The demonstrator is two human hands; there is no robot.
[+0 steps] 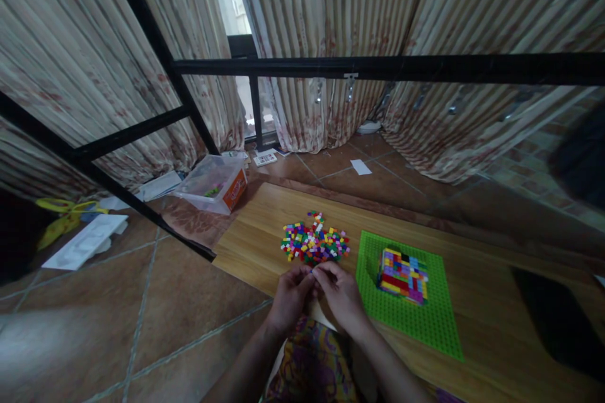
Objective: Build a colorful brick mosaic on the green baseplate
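Note:
A heap of small bricks [316, 243] in many colours lies on a low wooden table [472, 289]. Just in front of the heap, my left hand [290, 297] and my right hand [341, 295] meet fingertip to fingertip, pinching something small between them; what it is I cannot make out. To the right lies a green studded baseplate [435, 321] with a multicoloured brick block [403, 275] built on it, apart from both hands.
A black metal frame [378, 67] crosses above the table. A clear plastic box [213, 184] with an orange label sits on the tiled floor at the back left. Papers and a white tray [85, 240] lie further left. Curtains hang behind. A dark object [560, 321] lies at the table's right.

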